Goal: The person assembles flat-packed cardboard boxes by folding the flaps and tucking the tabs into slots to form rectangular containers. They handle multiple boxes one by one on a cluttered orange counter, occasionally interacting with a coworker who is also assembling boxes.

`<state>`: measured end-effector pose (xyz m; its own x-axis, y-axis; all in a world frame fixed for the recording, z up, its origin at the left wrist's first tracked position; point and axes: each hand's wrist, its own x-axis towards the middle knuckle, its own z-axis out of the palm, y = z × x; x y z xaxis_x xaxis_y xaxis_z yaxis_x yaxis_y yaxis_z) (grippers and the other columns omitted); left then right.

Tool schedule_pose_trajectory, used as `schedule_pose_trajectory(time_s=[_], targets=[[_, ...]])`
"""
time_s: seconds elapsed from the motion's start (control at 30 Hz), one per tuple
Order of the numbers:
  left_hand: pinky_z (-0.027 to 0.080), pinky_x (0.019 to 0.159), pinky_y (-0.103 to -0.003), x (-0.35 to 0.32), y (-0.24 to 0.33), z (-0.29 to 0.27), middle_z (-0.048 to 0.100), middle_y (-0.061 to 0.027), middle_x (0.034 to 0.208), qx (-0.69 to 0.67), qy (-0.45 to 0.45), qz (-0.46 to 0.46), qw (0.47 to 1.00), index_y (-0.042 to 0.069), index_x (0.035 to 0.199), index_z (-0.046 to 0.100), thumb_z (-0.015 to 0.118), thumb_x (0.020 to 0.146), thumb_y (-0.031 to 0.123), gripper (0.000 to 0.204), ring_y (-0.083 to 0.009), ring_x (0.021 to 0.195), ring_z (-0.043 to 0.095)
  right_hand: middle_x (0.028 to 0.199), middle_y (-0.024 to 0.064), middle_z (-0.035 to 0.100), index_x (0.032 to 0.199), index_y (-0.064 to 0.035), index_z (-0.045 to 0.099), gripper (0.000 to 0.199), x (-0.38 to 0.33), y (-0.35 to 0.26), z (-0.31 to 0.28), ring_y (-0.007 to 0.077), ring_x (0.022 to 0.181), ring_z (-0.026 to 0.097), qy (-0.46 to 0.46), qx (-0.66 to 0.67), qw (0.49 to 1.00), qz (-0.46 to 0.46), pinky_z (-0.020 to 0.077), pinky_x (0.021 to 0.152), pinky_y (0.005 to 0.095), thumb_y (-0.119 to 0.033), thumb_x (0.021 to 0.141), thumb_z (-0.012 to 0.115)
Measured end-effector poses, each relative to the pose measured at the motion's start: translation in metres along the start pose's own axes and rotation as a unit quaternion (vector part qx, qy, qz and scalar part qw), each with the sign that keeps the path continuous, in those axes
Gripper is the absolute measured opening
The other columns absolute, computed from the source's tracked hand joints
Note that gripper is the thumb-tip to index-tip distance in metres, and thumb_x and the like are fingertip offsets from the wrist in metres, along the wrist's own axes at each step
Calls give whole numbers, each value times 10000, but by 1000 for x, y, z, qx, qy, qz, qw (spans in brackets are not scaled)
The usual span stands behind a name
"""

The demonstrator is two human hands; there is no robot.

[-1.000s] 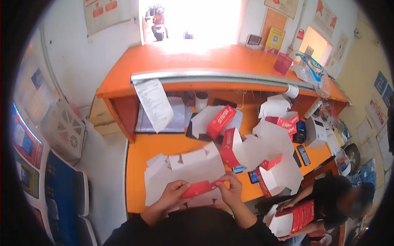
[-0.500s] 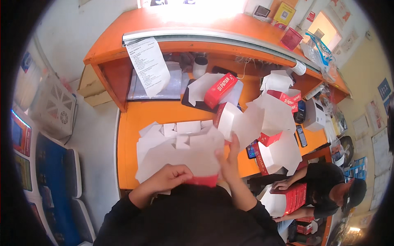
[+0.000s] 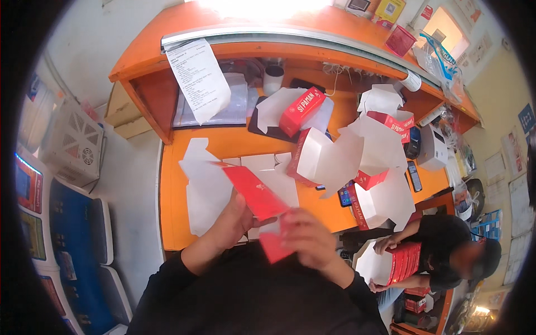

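In front of my body I hold a partly folded red and white cardboard food box (image 3: 254,192), its red outer side turned up. My left hand (image 3: 230,222) is closed on its lower left edge. At the right end, a red flap (image 3: 273,247) hangs down, and my right hand (image 3: 308,237), somewhat blurred, is closed on the box beside it. Beneath the box lie flat white carton blanks (image 3: 206,204) on the orange table. A folded open box (image 3: 326,159) stands just beyond my right hand.
More opened boxes (image 3: 385,195) crowd the table's right side, around a phone (image 3: 346,195). Another red box (image 3: 302,111) sits farther back. A paper slip (image 3: 200,81) hangs from the shelf. At the right, a co-worker (image 3: 446,245) holds a stack of red boxes (image 3: 403,262).
The carton has been lifted and turned, so its red outside shows instead of its white inside. My right hand has come down onto its right end. The head view has shifted slightly.
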<state>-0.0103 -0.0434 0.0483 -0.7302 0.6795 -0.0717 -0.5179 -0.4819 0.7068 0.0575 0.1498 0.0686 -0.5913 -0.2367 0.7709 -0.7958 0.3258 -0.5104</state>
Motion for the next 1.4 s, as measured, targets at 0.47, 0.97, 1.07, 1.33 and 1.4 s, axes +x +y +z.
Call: schedule_pose_trajectory(time_s=[0.47,0.97,1.07,1.33,1.4], targets=[[464,725,-209,1,-25,14,639,-20,898,319,46,85,943,-33,996,589,509,959,74,139,-50,826,565,1254,159,541,1188,-56,611,449,-27,-3,4,410,1082,528,9,-210,969,131,457,916,466,-144,758,711],[472,661,-319,-3,-16,-4,627,-101,756,503,-2,-1,865,57,1121,598,483,951,173,235,-188,693,616,1114,156,496,1440,-24,302,508,-47,20,26,193,861,544,164,-39,904,392,491,728,290,-200,980,426],[472,649,-344,-16,-29,-20,627,-139,775,554,-61,-49,829,94,1093,609,500,937,219,228,-273,692,626,898,38,469,1306,-29,486,393,-65,41,7,116,737,483,97,-123,918,364,444,639,230,-206,955,518],[468,689,-421,-12,-38,-14,634,-181,830,579,-70,-108,805,120,1116,592,457,949,268,262,-357,777,622,782,58,455,812,-73,691,140,-47,14,1,197,728,540,-16,-131,937,323,455,627,311,-15,692,735],[468,699,-421,-13,-43,-18,637,-180,847,566,-80,-78,817,120,1122,590,454,950,263,263,-356,793,622,785,65,455,784,-72,672,130,-43,10,-3,208,734,546,-68,-132,939,309,459,614,320,-18,684,737]])
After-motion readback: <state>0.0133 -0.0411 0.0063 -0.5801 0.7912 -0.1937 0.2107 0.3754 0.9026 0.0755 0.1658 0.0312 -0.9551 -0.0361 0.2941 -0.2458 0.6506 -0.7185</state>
